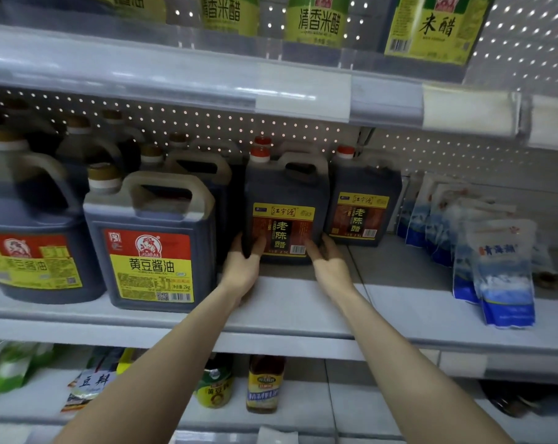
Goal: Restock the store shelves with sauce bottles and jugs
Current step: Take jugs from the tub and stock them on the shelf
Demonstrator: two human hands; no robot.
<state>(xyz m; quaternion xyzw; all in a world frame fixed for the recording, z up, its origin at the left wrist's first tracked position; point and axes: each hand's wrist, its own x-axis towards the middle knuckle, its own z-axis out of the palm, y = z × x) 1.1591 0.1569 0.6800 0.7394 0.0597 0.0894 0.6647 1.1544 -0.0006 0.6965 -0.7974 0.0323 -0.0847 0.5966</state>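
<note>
Single wide-angle view from a camera worn on the person's head. It stands close to a store shelf unit and faces it almost square on, tipped slightly downward. The middle shelf (pixel 287 302) fills the centre. Both forearms enter from 6 o'clock, and the left hand (pixel 242 267) and right hand (pixel 330 267) grip the lower corners of a dark vinegar jug (pixel 285 213) at dead centre. The upper shelf (pixel 175 75) crosses at 12 o'clock, seen from below. The lower shelf (pixel 351 402) lies at 6 o'clock, seen from above. The frame's edges bow and blur.
</note>
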